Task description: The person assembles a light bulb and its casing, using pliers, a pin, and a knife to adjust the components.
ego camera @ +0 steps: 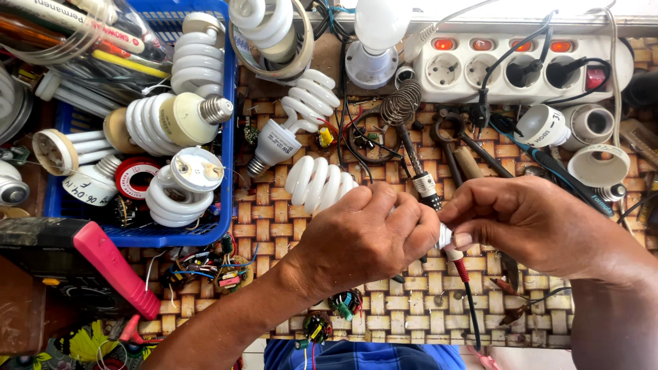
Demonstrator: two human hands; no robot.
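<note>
Lamps are lying in the blue crate at left; the left hand is closing around a spiral bulb on the woven mat; the right hand is pinching its small white base. Best, I judge, to be holding the glass gently, steadying the bulb, and working only at the base.

Both forearms are bare, with no sleeves, gloves, rings or watch showing. Below the left hand and right hand, blue checked cloth covers the lap.

Bright, even daylight; edges perhaps slightly distorted.
</note>
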